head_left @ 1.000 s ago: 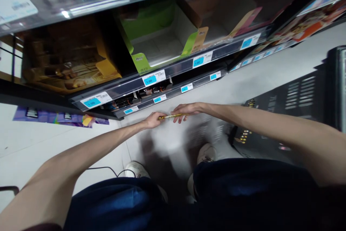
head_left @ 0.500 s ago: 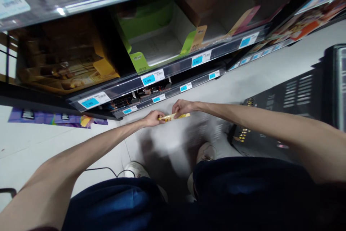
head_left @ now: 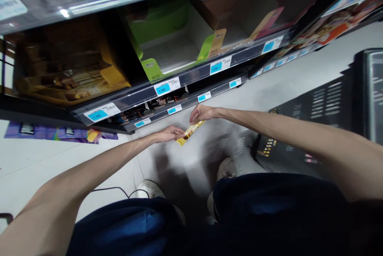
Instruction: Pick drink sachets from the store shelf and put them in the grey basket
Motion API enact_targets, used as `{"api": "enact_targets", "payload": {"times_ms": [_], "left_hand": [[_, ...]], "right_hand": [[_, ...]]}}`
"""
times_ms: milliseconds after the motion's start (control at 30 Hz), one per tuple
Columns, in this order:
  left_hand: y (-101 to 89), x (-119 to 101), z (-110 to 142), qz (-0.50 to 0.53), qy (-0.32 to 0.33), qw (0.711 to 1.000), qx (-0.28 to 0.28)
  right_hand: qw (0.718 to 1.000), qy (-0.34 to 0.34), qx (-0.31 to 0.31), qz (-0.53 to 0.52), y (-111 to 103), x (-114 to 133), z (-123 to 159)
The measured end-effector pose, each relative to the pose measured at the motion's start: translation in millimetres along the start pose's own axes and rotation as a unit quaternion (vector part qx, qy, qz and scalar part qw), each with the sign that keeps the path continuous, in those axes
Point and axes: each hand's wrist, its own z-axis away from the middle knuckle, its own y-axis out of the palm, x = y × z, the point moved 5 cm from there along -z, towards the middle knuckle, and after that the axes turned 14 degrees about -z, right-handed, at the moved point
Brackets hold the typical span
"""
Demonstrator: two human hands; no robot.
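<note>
A narrow yellow snack packet (head_left: 190,131) with a brown picture on it is held at a slant in front of the lowest shelves. The fingertips of my left hand (head_left: 170,133) pinch it by its lower left part. At its upper right end, my right hand (head_left: 201,114) is closed on it with bent fingers. Above both hands are a green display box (head_left: 167,28) and a yellow box (head_left: 116,76) with packets inside it, standing on a shelf.
Price tags line the shelf edge (head_left: 194,71) above my hands. On the right stands a dark crate-like object (head_left: 305,128) on the pale floor. Purple packaging (head_left: 60,131) is at the left. A thin black cable (head_left: 113,187) runs near my shoes (head_left: 149,189).
The packet has turned from nearly level to slanted, its left end lower and its printed face more visible. My right hand has risen slightly, and my left fingers are more stretched out.
</note>
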Motion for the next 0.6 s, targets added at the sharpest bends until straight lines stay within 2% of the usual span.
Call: {"api": "enact_targets", "payload": {"times_ms": [233,600], "left_hand": [[3.6,11.2,-4.6,0.019,-0.003,1.000,0.006],[2.7,12.1,-5.6,0.028,-0.003,1.000,-0.004]], "right_hand": [[1.000,0.003,0.010,0.010,4.6,2.6,0.9],[1.000,0.005,0.017,0.019,4.3,2.1,1.4]]}}
